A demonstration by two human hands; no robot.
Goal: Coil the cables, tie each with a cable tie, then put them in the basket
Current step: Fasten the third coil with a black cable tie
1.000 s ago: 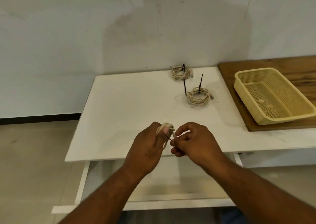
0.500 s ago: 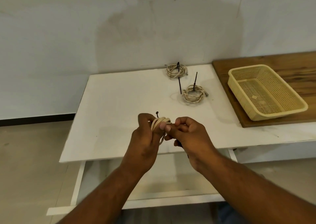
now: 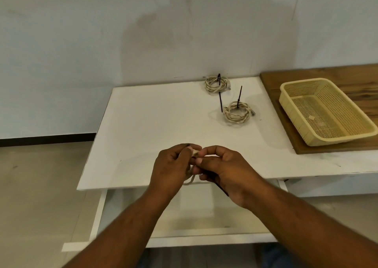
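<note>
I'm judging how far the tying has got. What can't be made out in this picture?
Head view only.
Mostly hidden: held cable, by the left hand and right hand.
Partly hidden: cable tie, only a dark strip below the right hand; fingers hide whether it is locked.
Too small: far coil and near coil, whether their ties are tight.
Cut off: wooden board, by the right frame edge.

Far coil (image 3: 216, 84) at the table's (image 3: 153, 128) back edge, near coil (image 3: 237, 113) before it, basket (image 3: 286, 102) on a board (image 3: 347, 79) to their right, left hand (image 3: 171, 165) and right hand (image 3: 227, 167) together on a cable (image 3: 189, 182) above the front edge
</note>
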